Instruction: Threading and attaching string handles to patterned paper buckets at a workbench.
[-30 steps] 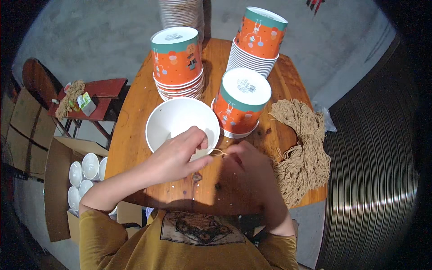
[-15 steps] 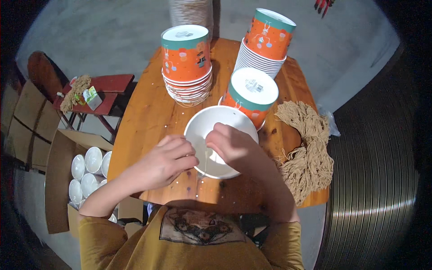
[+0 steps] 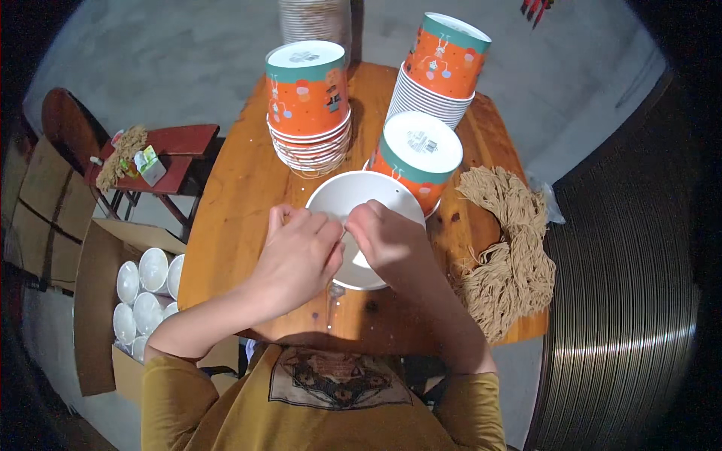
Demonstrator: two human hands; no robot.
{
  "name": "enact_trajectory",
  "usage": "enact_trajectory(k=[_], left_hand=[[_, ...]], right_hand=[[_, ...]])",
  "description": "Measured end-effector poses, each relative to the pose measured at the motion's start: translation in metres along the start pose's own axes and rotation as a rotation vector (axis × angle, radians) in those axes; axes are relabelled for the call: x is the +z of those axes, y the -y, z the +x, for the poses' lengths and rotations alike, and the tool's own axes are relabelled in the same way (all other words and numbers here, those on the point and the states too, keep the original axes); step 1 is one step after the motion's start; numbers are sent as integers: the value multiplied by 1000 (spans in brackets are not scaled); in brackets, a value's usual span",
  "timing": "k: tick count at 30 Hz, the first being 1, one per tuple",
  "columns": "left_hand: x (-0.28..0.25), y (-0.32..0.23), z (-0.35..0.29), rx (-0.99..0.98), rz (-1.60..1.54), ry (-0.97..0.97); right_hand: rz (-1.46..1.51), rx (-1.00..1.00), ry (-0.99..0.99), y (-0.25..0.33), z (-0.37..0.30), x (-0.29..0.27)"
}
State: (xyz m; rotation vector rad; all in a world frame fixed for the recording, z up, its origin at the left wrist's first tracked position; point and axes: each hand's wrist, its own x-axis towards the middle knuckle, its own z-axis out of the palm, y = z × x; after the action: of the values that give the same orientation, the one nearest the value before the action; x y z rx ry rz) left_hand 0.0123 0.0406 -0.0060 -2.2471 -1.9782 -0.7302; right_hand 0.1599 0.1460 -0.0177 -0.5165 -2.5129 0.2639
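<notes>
A white paper bucket [image 3: 331, 193] sits on the wooden table with its open mouth toward me and a small hole near the far rim. My left hand [image 3: 301, 252] is over its near left rim, fingers curled in a pinch. Above the bucket's middle, my right hand [image 3: 380, 237] is closed too, thumb against fingers. The fingertips of both hands nearly meet on a thin, pale string [image 3: 344, 233], mostly hidden by the fingers. Just behind the bucket, an upside-down orange and green paper bucket [image 3: 423, 143] leans to one side.
Upturned bucket stacks stand at the table's [image 3: 226, 240] far left [image 3: 307, 90] and far right [image 3: 444, 60]; string loops hang around the left one. A tan string bundle [image 3: 511, 255] lies right. A carton [image 3: 98, 301] of white cups sits on the floor left, near a red bench [image 3: 180, 143].
My left hand has moved right and inward over the bucket, bringing its fingertips to those of my right hand. The right hand has barely shifted, and the string's dangling length no longer shows.
</notes>
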Motion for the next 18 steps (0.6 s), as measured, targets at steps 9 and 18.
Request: enact_trajectory(k=[9, 18], left_hand=[[-16, 4, -8, 115, -145, 103], [-16, 4, -15, 301, -231, 150]], right_hand=[[-101, 87, -44, -9, -5, 11], [-48, 136, -16, -7, -1, 10]])
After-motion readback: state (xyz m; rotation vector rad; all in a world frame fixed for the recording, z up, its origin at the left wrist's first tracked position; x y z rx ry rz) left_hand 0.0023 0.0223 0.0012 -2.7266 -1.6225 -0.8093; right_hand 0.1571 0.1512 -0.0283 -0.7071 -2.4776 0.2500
